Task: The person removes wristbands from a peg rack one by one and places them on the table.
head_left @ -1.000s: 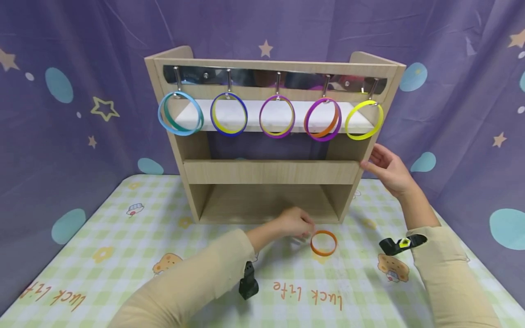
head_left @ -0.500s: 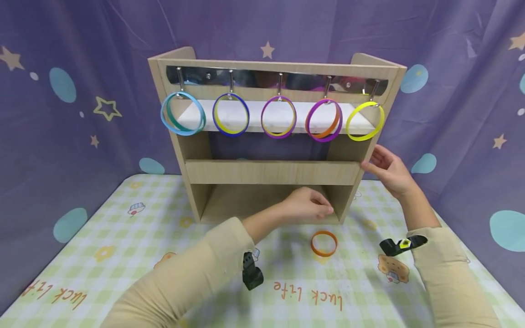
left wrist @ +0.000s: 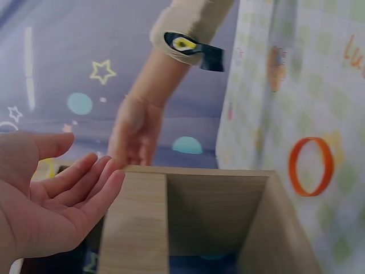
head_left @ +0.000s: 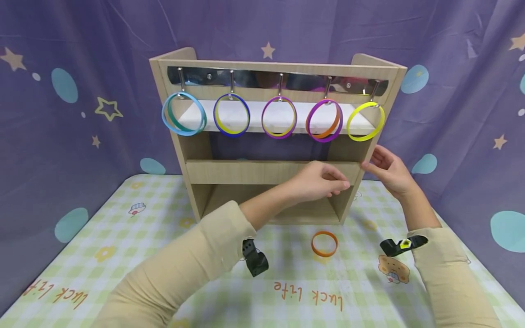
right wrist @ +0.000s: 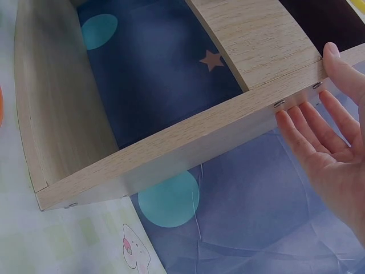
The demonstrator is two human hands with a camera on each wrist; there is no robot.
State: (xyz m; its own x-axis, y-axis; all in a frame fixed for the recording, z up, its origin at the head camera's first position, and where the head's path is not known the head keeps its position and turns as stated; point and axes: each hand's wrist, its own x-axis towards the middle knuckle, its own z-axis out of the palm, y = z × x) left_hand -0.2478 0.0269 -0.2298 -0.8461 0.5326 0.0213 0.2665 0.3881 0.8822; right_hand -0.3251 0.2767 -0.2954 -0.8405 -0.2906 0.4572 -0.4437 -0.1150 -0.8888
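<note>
Left hand has risen since 1.0 s ago, from tablecloth level just beside the orange wristband to the height of the wooden crossbar. Orange wristband: unmoved, lying flat on the tablecloth, below the left hand and toward the person.

Left hand state: released. Left wrist view shows the palm bare, fingers loosely bent, thumb apart. It lies before the right part of the crossbar; contact cannot be told. Right hand, to the right of the left hand: same place as in the earlier frames, grasp not closed; thumb on the front edge of the wooden rack, fingertips against the outer face of its side panel.

Hanging above the left hand, on hooks of the metal strip: a yellow wristband, up and to the right; a purple and orange pair, nearly straight above; a purple and yellow ring, up and to the left; then, farther left, a blue and yellow ring and a light blue and teal pair.

White board sits behind the hanging bands. Black wrist camera at the left cuff, below the hand. Purple star-print curtain behind everything.
</note>
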